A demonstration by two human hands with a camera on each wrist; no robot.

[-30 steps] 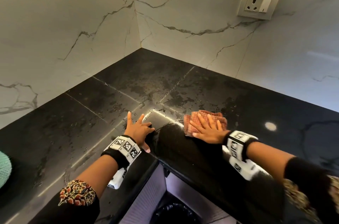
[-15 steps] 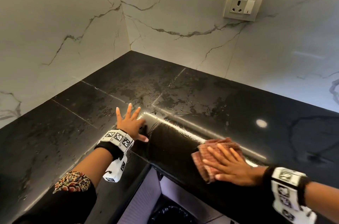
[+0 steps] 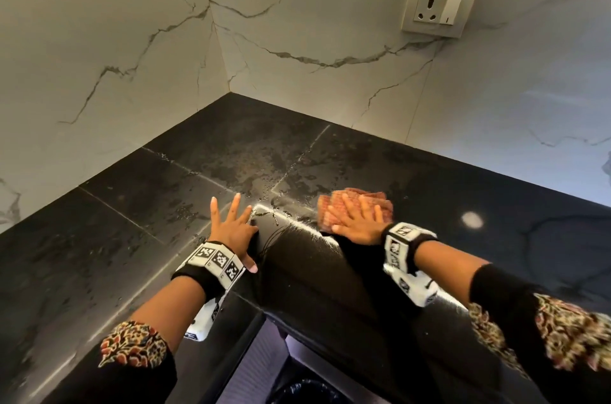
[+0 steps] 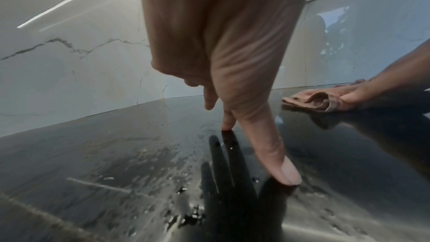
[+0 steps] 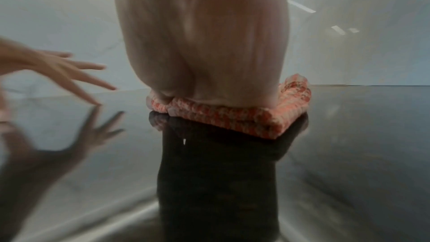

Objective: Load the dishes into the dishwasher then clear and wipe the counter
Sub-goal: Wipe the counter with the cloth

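A black stone counter [image 3: 139,222] fills the corner, wet with streaks and droplets near its inner corner edge. My right hand [image 3: 357,222] lies flat with straight fingers on a folded orange-pink checked cloth [image 3: 380,202], pressing it onto the counter near the front edge. The cloth [image 5: 244,119] shows under the palm in the right wrist view, and the cloth [image 4: 309,100] lies at the right in the left wrist view. My left hand [image 3: 231,225] rests on the counter with fingers spread, thumb [image 4: 281,168] and fingertips touching the wet surface, holding nothing.
White marble-look walls meet behind the counter, with a socket and switch plate [image 3: 439,8] on the right wall. Below the counter's inner corner there is a dark opening with a black-lined bin [image 3: 307,390].
My right hand slid the cloth right along the front edge, then back left and farther onto the counter. The left hand stayed planted with fingers spreading slightly.
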